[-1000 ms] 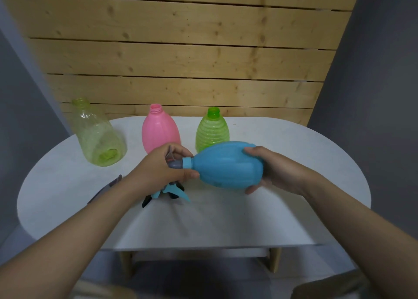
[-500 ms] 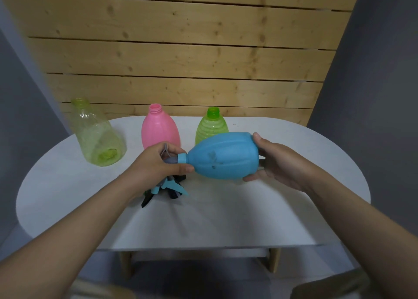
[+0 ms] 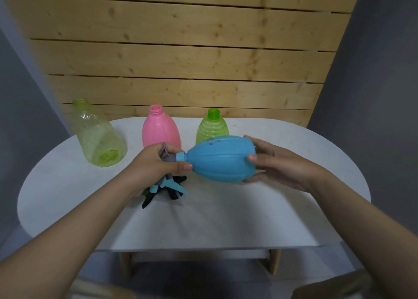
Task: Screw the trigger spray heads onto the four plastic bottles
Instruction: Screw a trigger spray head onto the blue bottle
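I hold a blue bottle [image 3: 222,159] on its side above the white table [image 3: 226,219], neck pointing left. My right hand [image 3: 274,164] grips its base. My left hand [image 3: 156,165] is closed around a grey spray head [image 3: 166,155] that sits at the bottle's neck; most of that head is hidden in my fingers. Loose spray heads [image 3: 168,186] in teal and black lie on the table under my left hand. A pink bottle [image 3: 160,128], a ribbed green bottle [image 3: 211,126] and a clear yellow-green bottle [image 3: 97,135] stand uncapped at the back.
A wooden slat wall [image 3: 181,49] rises behind the table. Dark grey panels flank it on both sides. The table's front edge [image 3: 214,247] lies below my forearms, with wooden legs under it.
The blue bottle has turned in my hands and tipped slightly, its base now lower. My right hand shifted its grip round the base. My left hand stays on the spray head.
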